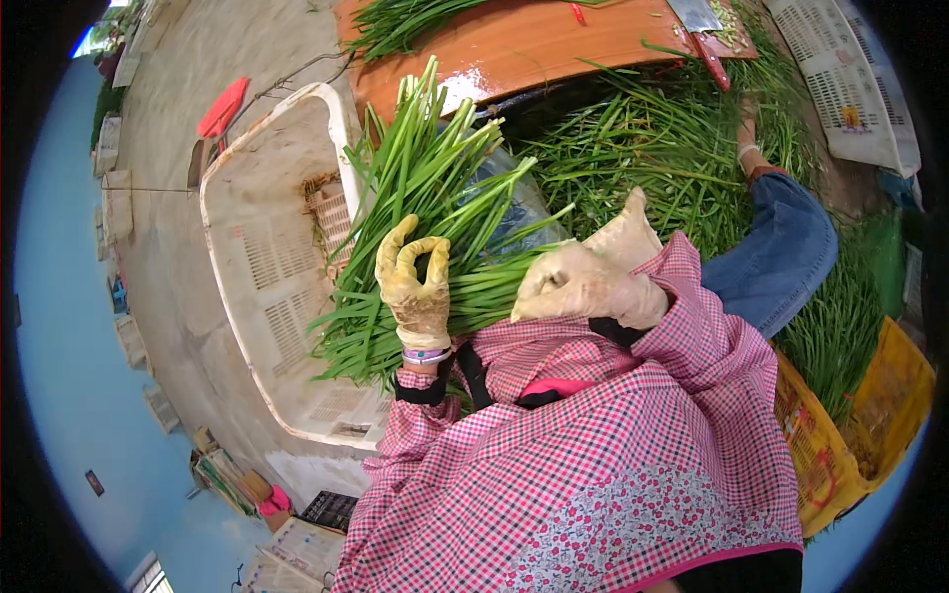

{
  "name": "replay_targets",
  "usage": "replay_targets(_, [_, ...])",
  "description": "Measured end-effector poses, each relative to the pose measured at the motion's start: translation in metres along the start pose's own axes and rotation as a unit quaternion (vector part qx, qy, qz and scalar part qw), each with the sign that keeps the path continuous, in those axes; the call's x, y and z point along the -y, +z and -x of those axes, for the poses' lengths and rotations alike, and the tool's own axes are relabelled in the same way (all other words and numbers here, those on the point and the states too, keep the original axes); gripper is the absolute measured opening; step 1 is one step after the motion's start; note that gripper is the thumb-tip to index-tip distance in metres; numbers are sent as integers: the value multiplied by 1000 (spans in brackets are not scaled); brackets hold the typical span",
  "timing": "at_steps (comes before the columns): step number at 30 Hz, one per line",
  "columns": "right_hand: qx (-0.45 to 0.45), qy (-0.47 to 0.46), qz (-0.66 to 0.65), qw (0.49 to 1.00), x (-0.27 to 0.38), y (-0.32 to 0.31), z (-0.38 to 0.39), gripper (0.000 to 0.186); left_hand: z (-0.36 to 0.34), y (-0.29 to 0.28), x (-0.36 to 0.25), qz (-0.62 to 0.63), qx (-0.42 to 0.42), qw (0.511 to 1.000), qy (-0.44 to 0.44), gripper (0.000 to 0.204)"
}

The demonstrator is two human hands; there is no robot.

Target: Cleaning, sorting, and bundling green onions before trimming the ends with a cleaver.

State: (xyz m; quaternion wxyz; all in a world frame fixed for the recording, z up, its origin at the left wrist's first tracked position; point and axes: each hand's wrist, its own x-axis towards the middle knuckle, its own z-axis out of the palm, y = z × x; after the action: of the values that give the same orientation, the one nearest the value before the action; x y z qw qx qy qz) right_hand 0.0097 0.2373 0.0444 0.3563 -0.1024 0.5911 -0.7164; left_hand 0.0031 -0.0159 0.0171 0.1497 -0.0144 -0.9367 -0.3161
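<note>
A large bunch of garlic chives [435, 188] lies over my lap, pale stem ends pointing away from me. My left hand [413, 287], in a stained pale glove, is over the leaves; thumb and forefinger curl together in a ring. Whether anything is pinched there I cannot make out. To its right, my right hand [583, 287], also gloved, is closed beside the bunch, knuckles up. What its fingers hold, if anything, is hidden. A pale pointed part of glove or hand sticks up behind it. Under the stems lies some clear plastic [519, 212].
A white plastic crate [222, 237] stands at my left. Ahead is an orange-brown board [514, 44] with more greens, a metal blade [695, 14] and a red-handled tool [712, 61]. Loose chives [643, 148] cover the far right, beside another person's jeans leg [776, 247]. A yellow crate [816, 465] stands at right.
</note>
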Motion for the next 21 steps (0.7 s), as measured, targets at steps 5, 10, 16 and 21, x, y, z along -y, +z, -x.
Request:
replay_targets(5, [-154, 48, 42, 986, 11, -21, -11, 32, -2, 0, 1, 34, 2, 999, -20, 15])
replay_targets(10, [-231, 60, 401, 885, -32, 12, -60, 40, -2, 2, 1, 45, 3, 998, -43, 16])
replay_targets(16, [-166, -24, 347, 923, -28, 18, -32, 25, 2, 3, 1, 59, -5, 998, -37, 16])
replay_targets(21, [-174, -18, -25, 984, -44, -16, -1, 15, 3, 5, 2, 46, -15, 999, -9, 14])
